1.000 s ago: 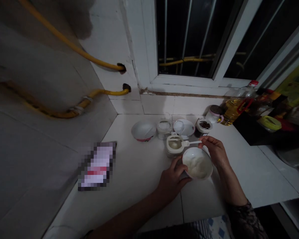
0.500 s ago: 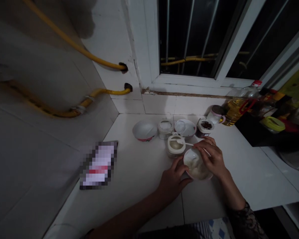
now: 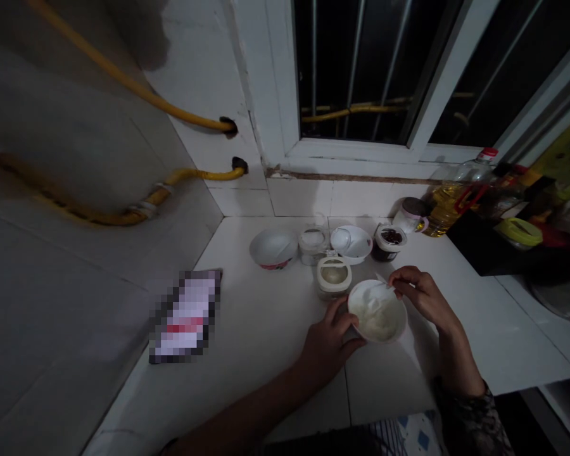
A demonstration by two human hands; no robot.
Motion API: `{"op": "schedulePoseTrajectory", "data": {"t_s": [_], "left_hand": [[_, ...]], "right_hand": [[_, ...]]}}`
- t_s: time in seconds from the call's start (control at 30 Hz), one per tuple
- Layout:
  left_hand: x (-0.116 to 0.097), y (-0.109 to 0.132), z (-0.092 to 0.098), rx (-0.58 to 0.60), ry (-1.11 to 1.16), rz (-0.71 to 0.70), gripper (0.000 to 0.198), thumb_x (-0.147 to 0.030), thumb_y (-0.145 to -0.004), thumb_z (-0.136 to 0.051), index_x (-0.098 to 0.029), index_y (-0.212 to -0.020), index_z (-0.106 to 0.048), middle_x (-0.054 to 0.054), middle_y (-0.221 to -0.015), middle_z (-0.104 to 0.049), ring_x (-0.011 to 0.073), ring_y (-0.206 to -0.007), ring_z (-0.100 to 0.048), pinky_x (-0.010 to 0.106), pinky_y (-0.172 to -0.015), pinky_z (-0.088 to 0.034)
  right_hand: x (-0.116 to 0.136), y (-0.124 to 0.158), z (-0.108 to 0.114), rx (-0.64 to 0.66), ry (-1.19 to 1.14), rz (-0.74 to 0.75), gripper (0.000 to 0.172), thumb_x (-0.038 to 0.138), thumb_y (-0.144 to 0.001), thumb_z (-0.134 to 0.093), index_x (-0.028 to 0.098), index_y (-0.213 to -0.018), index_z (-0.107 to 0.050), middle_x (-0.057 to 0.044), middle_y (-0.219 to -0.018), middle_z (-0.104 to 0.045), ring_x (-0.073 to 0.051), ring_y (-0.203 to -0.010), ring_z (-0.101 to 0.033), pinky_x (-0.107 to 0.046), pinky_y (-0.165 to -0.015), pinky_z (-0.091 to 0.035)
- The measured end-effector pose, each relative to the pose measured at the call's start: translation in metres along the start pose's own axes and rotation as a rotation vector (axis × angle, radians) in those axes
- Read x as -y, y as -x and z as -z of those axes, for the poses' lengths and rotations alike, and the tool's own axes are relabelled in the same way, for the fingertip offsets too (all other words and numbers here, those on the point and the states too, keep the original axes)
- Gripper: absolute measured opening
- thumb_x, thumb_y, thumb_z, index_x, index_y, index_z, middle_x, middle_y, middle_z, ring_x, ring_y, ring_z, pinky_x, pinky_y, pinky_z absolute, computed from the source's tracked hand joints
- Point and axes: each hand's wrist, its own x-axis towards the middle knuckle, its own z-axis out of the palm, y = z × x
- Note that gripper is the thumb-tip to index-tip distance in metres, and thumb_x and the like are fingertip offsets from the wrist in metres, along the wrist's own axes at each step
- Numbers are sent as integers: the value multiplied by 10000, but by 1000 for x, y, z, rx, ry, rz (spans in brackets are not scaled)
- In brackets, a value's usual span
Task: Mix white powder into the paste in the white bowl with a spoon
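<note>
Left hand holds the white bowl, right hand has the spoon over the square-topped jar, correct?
Not quite: in the head view the spoon is over the white bowl, not the square-topped jar. The left hand holds the bowl, the right hand the spoon.

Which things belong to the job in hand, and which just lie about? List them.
In use:
white bowl, in the left hand
white spoon, in the right hand
white-rimmed jar beside the bowl, probably

Seemingly just lying about:
oil bottle
pink-handled mug
yellow-lidded container
</note>
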Motion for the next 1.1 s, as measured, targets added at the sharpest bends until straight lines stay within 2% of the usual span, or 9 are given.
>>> {"op": "schedulePoseTrajectory", "data": {"t_s": [0.17,0.27,0.37,0.5,0.87,1.0,1.1], "left_hand": [[-2,0,2,8,3,7,224,-268,-768,-713,-232,-943,-578,77,-1305,-472,174,-858,-654,321,-734,-560],[-2,0,2,7,-8,10,236,-267,-755,-727,-234,-938,-583,76,-1302,-478,178,-861,-651,330,-742,-561],[-2,0,1,3,-22,11,259,-261,-735,-748,-234,-935,-585,80,-1300,-482,189,-884,-650,332,-729,-565],[-1,0,0,-4,-14,1,252,-262,-746,-740,-232,-937,-578,79,-1316,-470,195,-940,-646,326,-750,-563],[-1,0,0,-3,-18,1,281,-242,-723,-760,-222,-933,-576,89,-1309,-476,204,-903,-655,335,-722,-567],[-1,1,0,-3,-11,-9,282,-228,-720,-760,-215,-933,-575,95,-1305,-478,198,-869,-660,340,-716,-569],[0,0,0,-9,-8,-22,267,-231,-730,-751,-216,-934,-580,93,-1300,-483,196,-872,-661,334,-720,-570]], "right_hand": [[6,-1,-11,110,-87,-1,160,203,-730,-499,211,-659,-642,-10,-541,-586,-216,-763,-554,-306,-697,-412],[4,-2,-12,110,-210,-77,133,210,-693,-513,198,-651,-639,5,-548,-576,-179,-637,-542,-287,-634,-404],[-1,-3,-8,75,-339,-170,116,236,-677,-533,183,-664,-636,26,-523,-549,-139,-519,-494,-267,-567,-370],[-2,-4,-3,25,-400,-221,110,254,-668,-561,175,-661,-636,32,-490,-540,-128,-503,-478,-263,-569,-350],[-6,-6,-2,-91,-537,-252,87,221,-640,-580,172,-639,-651,23,-454,-554,-133,-493,-490,-278,-610,-377],[-6,-11,-10,-195,-614,-235,76,227,-642,-612,170,-664,-657,18,-482,-579,-135,-518,-509,-279,-637,-391],[3,-12,-21,-255,-617,-174,109,274,-699,-626,174,-731,-657,13,-529,-608,-142,-565,-535,-281,-672,-402]]}}
